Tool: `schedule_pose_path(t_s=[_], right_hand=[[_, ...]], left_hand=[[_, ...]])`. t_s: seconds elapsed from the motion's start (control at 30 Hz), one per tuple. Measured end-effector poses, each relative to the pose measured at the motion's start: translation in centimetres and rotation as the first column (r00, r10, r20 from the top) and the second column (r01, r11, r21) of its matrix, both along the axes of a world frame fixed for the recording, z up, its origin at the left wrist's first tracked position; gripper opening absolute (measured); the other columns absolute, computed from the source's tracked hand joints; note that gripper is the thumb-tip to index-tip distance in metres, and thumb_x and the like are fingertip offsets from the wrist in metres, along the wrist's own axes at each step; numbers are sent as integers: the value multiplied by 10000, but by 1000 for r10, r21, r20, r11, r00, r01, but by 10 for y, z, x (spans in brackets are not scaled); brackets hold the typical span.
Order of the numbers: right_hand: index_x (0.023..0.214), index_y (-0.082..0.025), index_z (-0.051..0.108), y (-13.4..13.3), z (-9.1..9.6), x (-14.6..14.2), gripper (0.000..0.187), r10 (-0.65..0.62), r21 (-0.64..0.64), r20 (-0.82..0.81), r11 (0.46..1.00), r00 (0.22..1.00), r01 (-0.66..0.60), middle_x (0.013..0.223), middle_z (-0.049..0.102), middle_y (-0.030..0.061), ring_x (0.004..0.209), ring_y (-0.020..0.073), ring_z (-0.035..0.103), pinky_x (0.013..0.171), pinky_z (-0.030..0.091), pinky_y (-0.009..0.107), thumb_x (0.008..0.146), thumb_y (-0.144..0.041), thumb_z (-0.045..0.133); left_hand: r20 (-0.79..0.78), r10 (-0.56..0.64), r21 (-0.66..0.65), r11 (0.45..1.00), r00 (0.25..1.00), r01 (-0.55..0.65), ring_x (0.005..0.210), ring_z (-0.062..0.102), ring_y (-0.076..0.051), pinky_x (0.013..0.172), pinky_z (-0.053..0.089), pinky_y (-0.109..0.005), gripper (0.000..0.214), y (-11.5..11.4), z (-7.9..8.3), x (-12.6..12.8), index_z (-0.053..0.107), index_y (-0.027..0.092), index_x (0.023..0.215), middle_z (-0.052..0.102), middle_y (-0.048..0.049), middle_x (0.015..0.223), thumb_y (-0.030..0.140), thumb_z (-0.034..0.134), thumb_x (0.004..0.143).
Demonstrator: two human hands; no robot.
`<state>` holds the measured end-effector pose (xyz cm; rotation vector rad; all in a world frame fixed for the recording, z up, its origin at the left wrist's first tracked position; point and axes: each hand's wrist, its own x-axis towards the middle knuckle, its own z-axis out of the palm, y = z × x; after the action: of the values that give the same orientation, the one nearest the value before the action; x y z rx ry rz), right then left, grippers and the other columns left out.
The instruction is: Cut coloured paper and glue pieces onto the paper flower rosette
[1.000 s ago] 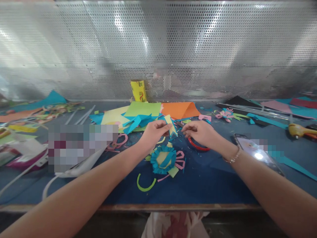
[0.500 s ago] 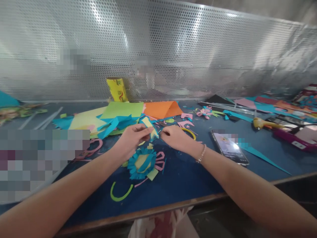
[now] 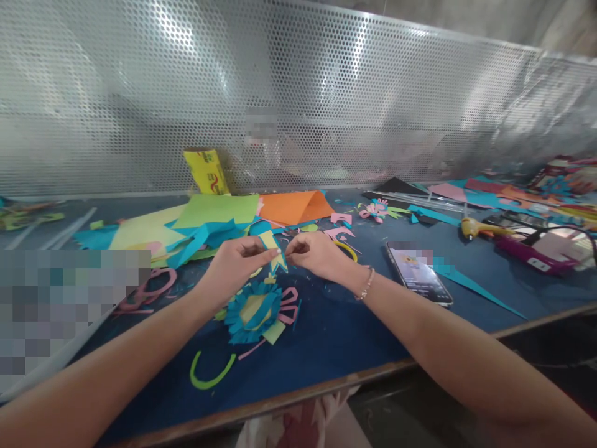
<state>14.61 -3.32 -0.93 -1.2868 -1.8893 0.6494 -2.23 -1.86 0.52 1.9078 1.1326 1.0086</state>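
Note:
My left hand (image 3: 236,262) pinches a small yellow-and-blue paper piece (image 3: 273,247) over the blue table (image 3: 354,336). My right hand (image 3: 313,254), a bracelet on its wrist, has its fingertips closed at the same piece from the right. Just below the hands lies a fringed blue paper flower (image 3: 254,313) with a yellow centre, pink loops (image 3: 291,303) beside it. A green paper arc (image 3: 211,374) lies nearer the table's front edge.
Green, yellow, blue and orange paper sheets (image 3: 219,218) lie behind the hands. A phone (image 3: 417,280) rests to the right, a yellow-handled tool (image 3: 480,229) and a magenta device (image 3: 536,252) farther right. A yellow packet (image 3: 206,172) leans on the perforated metal wall. Scraps litter the left.
The view has swung right and tilted. My right hand has come off the red-handled scissors and closed in on the paper piece held by my left hand.

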Motion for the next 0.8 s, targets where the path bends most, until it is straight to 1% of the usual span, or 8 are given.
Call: schedule_pose_path(t_s=[0.13, 0.3, 0.4, 0.47, 0.53, 0.6, 0.67, 0.8], right_hand=[[628, -136, 567, -5, 3, 0, 106, -49, 37, 142, 998, 989, 44, 556, 565, -7, 517, 62, 482, 504, 334, 186, 697, -213, 545], [525, -138, 495, -4, 11, 8, 298, -257, 235, 372, 956, 892, 177, 509, 495, 3, 473, 61, 389, 484, 253, 224, 783, -280, 448], [489, -139, 499, -3, 13, 15, 359, -251, 240, 481, 959, 840, 149, 508, 497, 20, 477, 75, 394, 490, 253, 242, 793, -320, 437], [587, -139, 571, -4, 13, 17, 270, -235, 248, 504, 961, 831, 121, 568, 542, 33, 534, 96, 449, 524, 293, 245, 782, -290, 462], [797, -153, 619, -6, 12, 16, 172, -224, 277, 473, 956, 852, 97, 706, 591, 47, 648, 121, 512, 595, 348, 250, 773, -185, 452], [987, -177, 587, -9, 12, 13, 308, -176, 298, 403, 953, 898, 52, 927, 580, 67, 824, 140, 532, 696, 388, 262, 748, -80, 420], [1037, -170, 565, -11, 13, 7, 378, -133, 284, 286, 958, 949, 49, 1093, 502, 86, 968, 151, 495, 779, 402, 275, 724, -35, 401], [1033, -153, 541, -16, 16, -4, 292, -45, -7, -96, 999, 994, 45, 1081, 499, 96, 881, 146, 540, 681, 468, 274, 793, -174, 375]], left_hand=[[-11, -23, 5, 1000, 1000, 24, 419, 321, -57, 405, 231, -199, 312, 2, -2, -1, 411, 158, 480, 357, 60, 436, 349, 618, 613], [-21, -61, 20, 998, 998, 61, 417, 352, -59, 411, 251, -197, 291, 3, -3, -2, 425, 157, 493, 398, 51, 440, 338, 582, 658], [-20, -77, 27, 997, 997, 78, 418, 345, -58, 412, 255, -194, 283, 1, -1, -3, 423, 158, 497, 386, 53, 438, 328, 568, 671], [-24, -80, 15, 997, 997, 80, 411, 326, -56, 403, 242, -195, 293, 0, 1, -2, 408, 160, 491, 365, 56, 428, 327, 568, 671], [-33, -78, 10, 997, 996, 79, 402, 303, -53, 395, 227, -197, 313, -2, 3, -1, 393, 160, 479, 342, 59, 417, 334, 564, 674], [-44, -87, 24, 996, 995, 88, 401, 297, -51, 396, 225, -197, 318, -3, 4, -1, 397, 159, 476, 340, 59, 419, 344, 557, 679], [-58, -106, 48, 993, 993, 109, 410, 321, -54, 402, 239, -196, 302, -3, 3, -1, 424, 157, 489, 363, 55, 432, 351, 555, 679], [-105, -142, 78, 986, 984, 150, 451, 404, -72, 436, 295, -199, 250, 0, -3, -2, 504, 150, 572, 446, 39, 481, 370, 556, 678]])
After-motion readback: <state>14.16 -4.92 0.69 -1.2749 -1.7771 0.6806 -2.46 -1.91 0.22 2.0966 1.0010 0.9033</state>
